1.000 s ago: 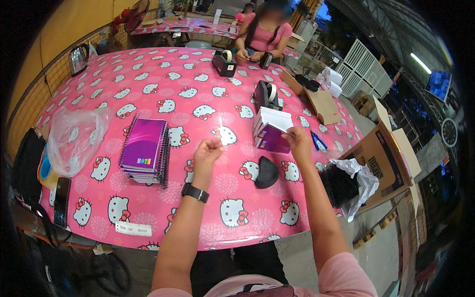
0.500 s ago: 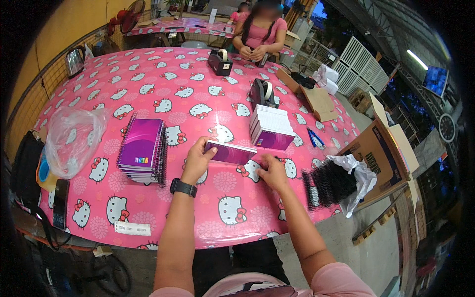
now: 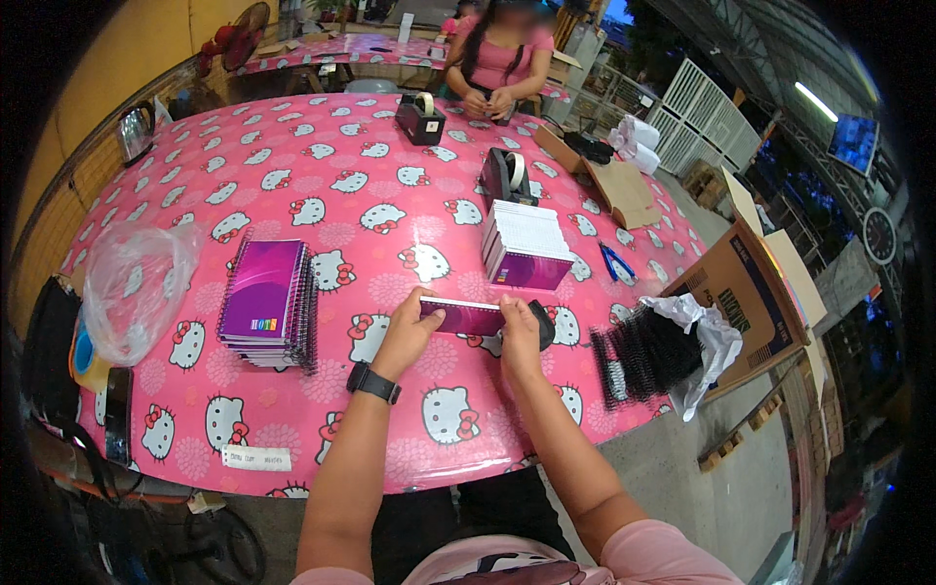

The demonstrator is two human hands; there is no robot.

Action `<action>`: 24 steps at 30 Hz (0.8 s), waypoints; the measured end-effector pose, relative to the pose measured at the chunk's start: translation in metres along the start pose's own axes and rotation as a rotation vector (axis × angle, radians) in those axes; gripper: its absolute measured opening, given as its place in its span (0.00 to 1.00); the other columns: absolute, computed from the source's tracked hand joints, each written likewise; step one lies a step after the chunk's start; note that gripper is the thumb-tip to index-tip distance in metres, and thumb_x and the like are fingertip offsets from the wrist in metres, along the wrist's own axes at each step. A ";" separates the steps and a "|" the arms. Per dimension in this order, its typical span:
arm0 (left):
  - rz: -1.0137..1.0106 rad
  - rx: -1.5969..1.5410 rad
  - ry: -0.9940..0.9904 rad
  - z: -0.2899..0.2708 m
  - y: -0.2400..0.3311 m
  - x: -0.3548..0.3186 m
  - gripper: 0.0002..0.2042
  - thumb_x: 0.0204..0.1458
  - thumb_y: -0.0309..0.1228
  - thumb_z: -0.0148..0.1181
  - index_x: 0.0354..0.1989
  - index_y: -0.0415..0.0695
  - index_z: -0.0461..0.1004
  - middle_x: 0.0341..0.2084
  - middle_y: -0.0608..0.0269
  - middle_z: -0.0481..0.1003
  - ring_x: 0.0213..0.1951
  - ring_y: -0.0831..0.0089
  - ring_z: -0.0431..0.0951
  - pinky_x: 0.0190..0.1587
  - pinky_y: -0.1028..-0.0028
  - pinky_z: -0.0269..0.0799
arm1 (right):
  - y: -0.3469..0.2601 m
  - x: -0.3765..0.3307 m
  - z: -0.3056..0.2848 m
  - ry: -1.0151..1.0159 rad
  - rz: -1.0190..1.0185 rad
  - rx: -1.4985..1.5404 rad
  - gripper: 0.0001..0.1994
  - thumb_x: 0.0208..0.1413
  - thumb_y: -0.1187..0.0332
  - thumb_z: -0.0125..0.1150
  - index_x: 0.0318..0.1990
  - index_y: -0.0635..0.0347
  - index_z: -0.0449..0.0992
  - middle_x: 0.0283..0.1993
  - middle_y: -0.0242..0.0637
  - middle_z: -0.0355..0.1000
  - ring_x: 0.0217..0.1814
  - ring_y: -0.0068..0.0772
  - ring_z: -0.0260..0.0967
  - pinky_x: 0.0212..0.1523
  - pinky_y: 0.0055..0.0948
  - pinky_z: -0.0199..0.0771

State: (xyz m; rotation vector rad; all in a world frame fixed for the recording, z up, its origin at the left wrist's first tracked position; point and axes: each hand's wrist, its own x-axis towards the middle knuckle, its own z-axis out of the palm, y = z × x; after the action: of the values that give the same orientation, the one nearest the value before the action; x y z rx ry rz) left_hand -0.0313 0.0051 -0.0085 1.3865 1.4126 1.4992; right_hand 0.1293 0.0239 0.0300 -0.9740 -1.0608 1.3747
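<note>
A purple-covered notepad is held low over the table between both my hands, its long white page edge facing up; no coil shows on it. My left hand grips its left end, thumb on the cover. At its right end, my right hand pinches the corner. A dark rounded thing lies beside the right hand, partly hidden. Behind it stands a pile of purple pads with white page edges. To the left is a stack of spiral-bound purple notebooks.
Black spiral coils lie on white paper by a cardboard box at the right. Blue-handled pliers and tape dispensers are farther back. A clear plastic bag and a phone lie left. A person works opposite.
My right hand has moved left and now grips the notepad's right end. The notepad has shifted slightly right and down between the hands, its cover tipped.
</note>
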 end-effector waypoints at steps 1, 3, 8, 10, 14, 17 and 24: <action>0.069 0.110 0.113 0.005 0.000 -0.003 0.14 0.48 0.24 0.56 0.44 0.38 0.65 0.36 0.53 0.72 0.43 0.63 0.71 0.49 0.63 0.62 | 0.004 0.002 0.000 -0.014 -0.060 -0.064 0.12 0.61 0.61 0.47 0.30 0.57 0.70 0.23 0.23 0.64 0.21 0.13 0.57 0.22 0.16 0.57; 0.247 0.380 0.319 0.022 0.021 -0.007 0.15 0.47 0.26 0.57 0.44 0.40 0.67 0.37 0.54 0.72 0.46 0.62 0.70 0.53 0.58 0.58 | 0.015 0.010 -0.010 -0.011 -0.181 -0.196 0.13 0.62 0.62 0.46 0.30 0.61 0.69 0.23 0.27 0.65 0.20 0.17 0.62 0.18 0.20 0.66; 0.573 0.855 0.194 0.027 0.040 -0.017 0.12 0.47 0.30 0.57 0.41 0.44 0.72 0.35 0.64 0.73 0.44 0.69 0.70 0.57 0.50 0.48 | 0.027 0.012 -0.002 -0.007 -0.237 -0.408 0.13 0.61 0.62 0.47 0.31 0.62 0.69 0.23 0.29 0.65 0.26 0.18 0.60 0.28 0.22 0.64; 0.541 0.742 0.131 0.027 0.040 -0.018 0.07 0.47 0.29 0.56 0.35 0.46 0.75 0.29 0.68 0.73 0.37 0.70 0.71 0.53 0.56 0.52 | 0.027 0.007 -0.011 -0.015 -0.266 -0.431 0.13 0.60 0.62 0.48 0.33 0.64 0.71 0.24 0.31 0.66 0.28 0.20 0.62 0.31 0.25 0.65; 0.530 0.646 0.037 0.014 0.057 -0.022 0.06 0.45 0.27 0.58 0.33 0.46 0.75 0.27 0.67 0.72 0.36 0.68 0.70 0.52 0.58 0.52 | -0.010 0.011 -0.059 0.118 -0.406 -0.587 0.12 0.57 0.63 0.54 0.33 0.64 0.74 0.26 0.33 0.71 0.30 0.20 0.66 0.33 0.25 0.66; 0.525 0.645 -0.030 0.019 0.057 -0.025 0.05 0.45 0.26 0.57 0.32 0.46 0.75 0.27 0.67 0.72 0.37 0.68 0.70 0.53 0.57 0.51 | -0.036 0.027 -0.134 0.301 -0.466 -0.972 0.10 0.49 0.66 0.61 0.34 0.65 0.75 0.27 0.42 0.74 0.30 0.32 0.72 0.33 0.31 0.70; 0.491 0.718 -0.086 0.024 0.058 -0.030 0.05 0.46 0.25 0.55 0.32 0.46 0.73 0.29 0.66 0.70 0.40 0.67 0.69 0.53 0.56 0.50 | -0.036 0.006 -0.205 0.297 -0.132 -1.586 0.20 0.42 0.62 0.65 0.40 0.67 0.72 0.35 0.51 0.73 0.38 0.50 0.71 0.41 0.40 0.70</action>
State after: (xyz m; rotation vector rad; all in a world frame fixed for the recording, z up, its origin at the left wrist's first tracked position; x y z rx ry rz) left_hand 0.0100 -0.0283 0.0361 2.3406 1.7236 1.2142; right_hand 0.3362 0.0444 0.0111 -2.0361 -1.8985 -0.0113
